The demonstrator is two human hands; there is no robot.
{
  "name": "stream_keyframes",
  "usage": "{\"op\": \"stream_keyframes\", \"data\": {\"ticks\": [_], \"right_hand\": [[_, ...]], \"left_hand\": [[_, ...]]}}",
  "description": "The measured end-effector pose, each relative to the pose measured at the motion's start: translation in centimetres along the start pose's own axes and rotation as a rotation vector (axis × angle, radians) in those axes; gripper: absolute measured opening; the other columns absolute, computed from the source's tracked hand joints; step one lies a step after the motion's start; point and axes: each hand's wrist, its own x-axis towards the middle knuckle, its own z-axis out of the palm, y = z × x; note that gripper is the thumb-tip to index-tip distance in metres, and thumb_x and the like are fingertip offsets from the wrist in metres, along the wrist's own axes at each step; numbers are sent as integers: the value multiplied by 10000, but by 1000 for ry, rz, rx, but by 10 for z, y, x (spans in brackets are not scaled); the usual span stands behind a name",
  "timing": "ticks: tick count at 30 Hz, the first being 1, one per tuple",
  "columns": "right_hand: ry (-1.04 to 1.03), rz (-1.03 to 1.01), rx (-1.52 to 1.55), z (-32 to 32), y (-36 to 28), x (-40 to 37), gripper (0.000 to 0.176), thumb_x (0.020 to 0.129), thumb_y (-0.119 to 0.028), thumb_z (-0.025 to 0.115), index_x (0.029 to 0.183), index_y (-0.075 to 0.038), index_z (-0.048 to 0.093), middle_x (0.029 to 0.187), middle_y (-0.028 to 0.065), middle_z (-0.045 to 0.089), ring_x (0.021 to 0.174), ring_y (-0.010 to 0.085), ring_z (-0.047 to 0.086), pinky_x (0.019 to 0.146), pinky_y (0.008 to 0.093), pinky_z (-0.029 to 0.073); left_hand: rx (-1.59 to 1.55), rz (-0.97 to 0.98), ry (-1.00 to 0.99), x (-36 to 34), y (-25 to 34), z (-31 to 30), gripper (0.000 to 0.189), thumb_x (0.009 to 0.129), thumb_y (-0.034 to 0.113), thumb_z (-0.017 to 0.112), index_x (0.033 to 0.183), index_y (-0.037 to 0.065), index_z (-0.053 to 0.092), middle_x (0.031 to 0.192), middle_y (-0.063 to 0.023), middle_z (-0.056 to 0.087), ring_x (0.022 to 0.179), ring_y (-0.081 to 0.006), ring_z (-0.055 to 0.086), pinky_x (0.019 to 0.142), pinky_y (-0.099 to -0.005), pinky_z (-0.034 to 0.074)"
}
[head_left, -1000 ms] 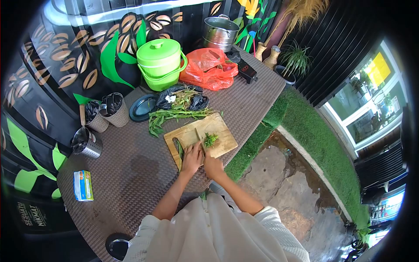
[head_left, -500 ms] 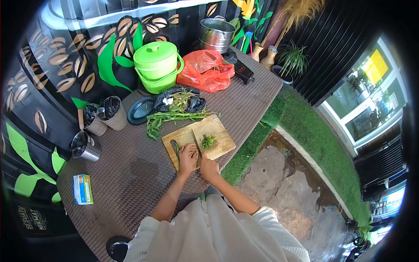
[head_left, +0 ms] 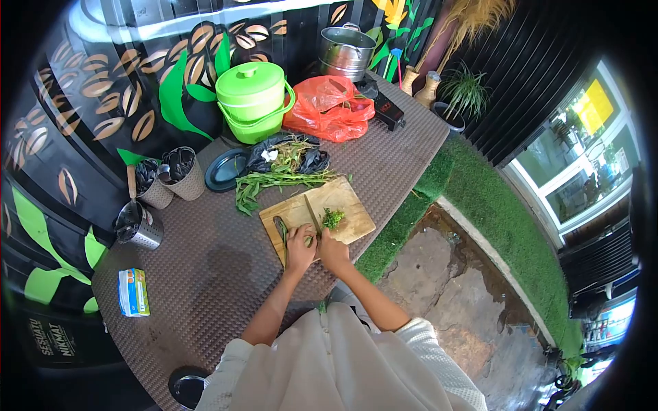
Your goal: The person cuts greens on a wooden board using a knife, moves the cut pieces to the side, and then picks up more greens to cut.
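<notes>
A wooden cutting board lies near the table's edge in front of me. My right hand is closed around the handle of a knife, whose blade points away from me across the board. Beside it, my left hand bends its fingers over green stalks, pressing them to the board close to the blade; the fingers partly hide them. Just right of the knife sits a small pile of chopped greens. A long dark green piece rests at the board's left side.
Beyond the board lie leafy stems and a black plastic bag with trimmings. Farther back are a green lidded bucket, red bag, metal pot and black stove. Utensil holders and a tissue pack stand left.
The view has shifted slightly, moving the table's things a little right and up. The knife blade now slants more to the left, and the right hand has turned slightly with it.
</notes>
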Motion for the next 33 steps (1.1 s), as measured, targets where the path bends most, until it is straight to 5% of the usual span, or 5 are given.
{"op": "stream_keyframes", "data": {"ticks": [2, 5, 19, 25, 33], "right_hand": [[-29, -12, 21, -8, -1, 0, 378, 867, -173, 485, 1179, 16, 388, 773, 222, 665, 723, 363, 675, 617, 441, 545], [5, -9, -6, -2, -7, -13, 253, 870, -158, 474, 1046, 0, 385, 748, 229, 654, 696, 362, 670, 597, 447, 537], [-37, 60, 12, 12, -3, -19, 398, 874, -152, 457, 1210, 23, 335, 807, 256, 649, 749, 402, 656, 656, 479, 525], [-78, -62, -9, -10, 7, 3, 318, 883, -157, 445, 1137, 24, 382, 796, 221, 667, 709, 371, 670, 616, 443, 542], [-20, 50, -9, 12, -8, -13, 292, 862, -147, 484, 1091, 1, 378, 761, 236, 653, 720, 381, 666, 620, 470, 537]], "left_hand": [[10, 29, 17, 0, 0, 0, 360, 749, 40, 658, 1101, 54, 589, 824, -46, 671, 944, -276, 542, 862, -397, 407], [19, 63, 29, 0, 1, -2, 379, 734, 19, 657, 1106, 56, 589, 824, -45, 671, 926, -272, 550, 850, -395, 408], [-10, 40, -53, -1, 5, -6, 446, 812, 22, 591, 1241, 74, 484, 921, -85, 657, 1025, -277, 519, 945, -415, 339], [-74, 1, 24, -1, 4, -2, 378, 803, 3, 588, 1175, 49, 538, 883, -85, 663, 967, -293, 542, 907, -433, 361], [21, 45, 21, 0, 2, -2, 353, 799, -10, 591, 1145, 49, 556, 851, -83, 649, 916, -287, 540, 870, -404, 380]]}}
